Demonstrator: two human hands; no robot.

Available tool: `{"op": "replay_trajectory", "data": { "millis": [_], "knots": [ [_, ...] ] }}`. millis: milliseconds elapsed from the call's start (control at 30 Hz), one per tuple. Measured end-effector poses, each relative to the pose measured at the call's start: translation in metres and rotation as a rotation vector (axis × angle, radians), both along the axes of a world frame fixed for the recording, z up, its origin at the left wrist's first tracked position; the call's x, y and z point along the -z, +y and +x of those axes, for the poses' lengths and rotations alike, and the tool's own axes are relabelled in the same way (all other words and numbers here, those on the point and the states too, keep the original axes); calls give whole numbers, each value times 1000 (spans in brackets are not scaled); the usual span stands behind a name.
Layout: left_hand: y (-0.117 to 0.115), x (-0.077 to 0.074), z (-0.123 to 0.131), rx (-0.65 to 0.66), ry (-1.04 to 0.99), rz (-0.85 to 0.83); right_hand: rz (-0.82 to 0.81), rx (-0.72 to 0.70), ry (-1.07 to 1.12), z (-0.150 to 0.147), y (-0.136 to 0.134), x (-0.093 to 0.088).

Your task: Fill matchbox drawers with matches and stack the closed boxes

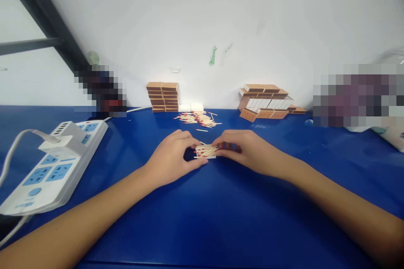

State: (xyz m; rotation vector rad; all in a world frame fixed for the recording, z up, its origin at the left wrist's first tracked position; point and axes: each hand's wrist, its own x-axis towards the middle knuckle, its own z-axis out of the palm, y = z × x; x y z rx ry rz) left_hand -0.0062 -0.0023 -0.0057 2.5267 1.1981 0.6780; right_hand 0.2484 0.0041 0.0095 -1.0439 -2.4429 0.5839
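Between my two hands, low over the blue table, is a small white matchbox tray (211,156) heaped with red-tipped matches (206,150). My left hand (176,155) is closed on the tray's left end, its thumb along the near side. My right hand (246,149) pinches at the right end, where its thumb and fingertips meet the match ends; whether it grips tray or matches is hard to make out. Just beyond my hands lies a loose pile of matches (197,118), with one single match (202,130) apart from it.
Stacked matchboxes (163,97) stand against the wall at back left. More matchboxes (267,101), some with white trays showing, are piled at back right. A white power strip (59,168) with a plugged-in charger and cable occupies the left side of the blue table (205,222).
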Motion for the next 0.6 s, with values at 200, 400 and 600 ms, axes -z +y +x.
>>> {"op": "replay_trajectory", "data": {
  "millis": [200,400,600],
  "knots": [
    [0,1,1,35,-19,1,-30,53,91,-6,-5,5],
    [2,3,0,56,-23,30,-145,120,106,-5,-3,9],
    [1,3,0,69,-12,32,-109,114,66,-1,0,7]
  ]
}}
